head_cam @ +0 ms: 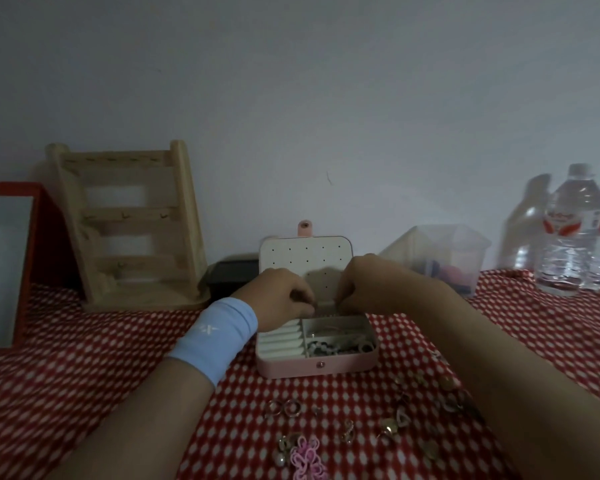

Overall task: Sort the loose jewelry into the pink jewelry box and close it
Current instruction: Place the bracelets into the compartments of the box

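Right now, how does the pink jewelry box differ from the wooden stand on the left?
The pink jewelry box is low and lies flat, lid open; the wooden stand rises tall with open bars. The box holds jewelry; the stand's hooks look bare. Both sit on the red patterned cloth.

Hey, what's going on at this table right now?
A person is sorting jewelry into an open pink rectangular jewelry box on a red and white patterned cloth. The left-hand grip, with a light blue wristband, and the right-hand grip meet with curled fingers at the box's back edge, before the raised lid; whether they hold anything is unclear. Beaded pieces lie in the right compartments; loose gold-toned rings and earrings lie on the cloth in front.
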The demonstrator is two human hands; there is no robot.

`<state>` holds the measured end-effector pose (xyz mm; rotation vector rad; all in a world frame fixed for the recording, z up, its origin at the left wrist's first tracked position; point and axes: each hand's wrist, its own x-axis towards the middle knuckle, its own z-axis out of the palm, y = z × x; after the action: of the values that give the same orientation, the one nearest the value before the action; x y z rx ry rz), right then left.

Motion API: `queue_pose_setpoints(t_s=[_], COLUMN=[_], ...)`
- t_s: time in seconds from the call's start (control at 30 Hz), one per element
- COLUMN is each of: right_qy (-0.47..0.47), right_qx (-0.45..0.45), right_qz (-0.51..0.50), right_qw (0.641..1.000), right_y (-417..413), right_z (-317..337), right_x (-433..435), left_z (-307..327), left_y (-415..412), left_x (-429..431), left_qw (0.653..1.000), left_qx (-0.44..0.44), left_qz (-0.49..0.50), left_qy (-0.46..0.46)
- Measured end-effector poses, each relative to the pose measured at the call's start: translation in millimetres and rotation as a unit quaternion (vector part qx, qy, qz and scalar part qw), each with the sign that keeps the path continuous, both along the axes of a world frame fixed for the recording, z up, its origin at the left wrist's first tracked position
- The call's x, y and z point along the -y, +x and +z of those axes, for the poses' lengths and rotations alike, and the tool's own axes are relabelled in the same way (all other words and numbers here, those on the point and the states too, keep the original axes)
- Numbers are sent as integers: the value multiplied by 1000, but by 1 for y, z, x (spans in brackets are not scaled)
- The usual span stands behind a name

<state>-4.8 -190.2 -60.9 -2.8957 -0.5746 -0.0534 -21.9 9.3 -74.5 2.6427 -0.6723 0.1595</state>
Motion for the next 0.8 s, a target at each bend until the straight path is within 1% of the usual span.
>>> queue_pose_setpoints(t_s=[0.1,0.2,0.3,0.37,0.43,0.5,0.57,0.63,0.67,0.73,0.8], right_qy=[40,91,104,97,69,29,-11,-52,-59,-45,-26], right_qx=[23,43,42,33,9,-42,-98,-133,-138,-128,-122], right_qz=[34,73,117,160,200,221,226,228,226,214,207], right_qw=[998,992,987,982,977,974,969,963,963,967,970], right_y=[-8,-23,-41,-55,-68,-78,-85,-93,-95,-100,-103], right_z=[8,19,22,21,20,15,6,-4,-9,-16,-20], right_x=[-5,-22,-51,-76,-104,-131,-156,-174,-179,-187,-190], left_z=[9,16,18,19,22,24,26,26,25,19,12], left_y=[-10,-19,-34,-49,-65,-80,-95,-108,-112,-119,-121], left_x=[-18,-49,-81,-99,-113,-126,-138,-149,-152,-156,-157], left_qw=[1000,998,994,985,975,969,958,945,940,936,943], left_qx=[8,12,-52,-110,-135,-149,-191,-234,-248,-261,-246], left_qz=[16,57,77,82,79,79,98,118,121,119,110], left_qy=[-7,1,54,106,157,183,189,195,202,202,196])
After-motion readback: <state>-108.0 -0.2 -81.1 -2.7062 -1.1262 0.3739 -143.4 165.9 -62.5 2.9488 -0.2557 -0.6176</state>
